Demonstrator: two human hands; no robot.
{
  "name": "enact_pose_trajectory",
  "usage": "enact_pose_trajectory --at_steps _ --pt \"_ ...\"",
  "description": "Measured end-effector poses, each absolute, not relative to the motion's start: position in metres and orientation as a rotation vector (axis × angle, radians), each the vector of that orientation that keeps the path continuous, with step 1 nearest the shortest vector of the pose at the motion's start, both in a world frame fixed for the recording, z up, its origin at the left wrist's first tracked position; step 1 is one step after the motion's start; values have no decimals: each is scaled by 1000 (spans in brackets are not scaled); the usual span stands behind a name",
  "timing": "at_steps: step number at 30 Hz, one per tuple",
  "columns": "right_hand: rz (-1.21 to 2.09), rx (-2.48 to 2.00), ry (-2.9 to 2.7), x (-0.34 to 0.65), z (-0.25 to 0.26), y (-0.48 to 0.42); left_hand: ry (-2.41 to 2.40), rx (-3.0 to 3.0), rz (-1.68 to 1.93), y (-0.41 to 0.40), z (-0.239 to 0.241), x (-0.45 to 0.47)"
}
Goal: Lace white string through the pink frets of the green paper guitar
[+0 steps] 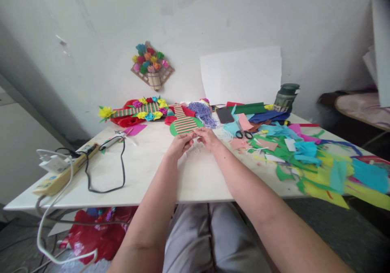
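Note:
My left hand (180, 144) and my right hand (208, 137) meet over the middle of the white table (146, 175), fingers pinched together. Between them runs a thin white string (195, 148) that both hands pinch. Just beyond the fingertips lies a green paper disc with a striped stick mat (183, 125) on it. A tangle of purple yarn (203, 113) and loose white string (224, 135) lie right of that.
Black-handled scissors (243, 134), a dark phone (224, 115) and many coloured paper scraps (304, 155) cover the right side. A glue gun (114, 141) with black cord and a power strip (65, 171) lie at left. A flower-decorated stick piece (137, 111) sits at the back; a jar (286, 96) stands by the wall.

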State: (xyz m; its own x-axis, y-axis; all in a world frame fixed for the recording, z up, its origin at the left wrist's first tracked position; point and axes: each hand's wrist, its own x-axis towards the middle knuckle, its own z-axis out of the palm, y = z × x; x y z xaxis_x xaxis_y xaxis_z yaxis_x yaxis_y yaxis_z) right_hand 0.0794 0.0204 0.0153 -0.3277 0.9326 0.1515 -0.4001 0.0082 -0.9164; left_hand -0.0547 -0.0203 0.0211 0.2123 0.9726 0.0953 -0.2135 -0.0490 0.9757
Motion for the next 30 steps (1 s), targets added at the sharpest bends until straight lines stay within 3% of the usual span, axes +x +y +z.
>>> enact_pose_trajectory --at_steps 15,30 --pt "1581 -678 -1186 77 13 20 1006 1338 1296 -18 21 -54" --pt "1616 -593 -1214 77 16 15 774 1219 1161 -21 21 -58"
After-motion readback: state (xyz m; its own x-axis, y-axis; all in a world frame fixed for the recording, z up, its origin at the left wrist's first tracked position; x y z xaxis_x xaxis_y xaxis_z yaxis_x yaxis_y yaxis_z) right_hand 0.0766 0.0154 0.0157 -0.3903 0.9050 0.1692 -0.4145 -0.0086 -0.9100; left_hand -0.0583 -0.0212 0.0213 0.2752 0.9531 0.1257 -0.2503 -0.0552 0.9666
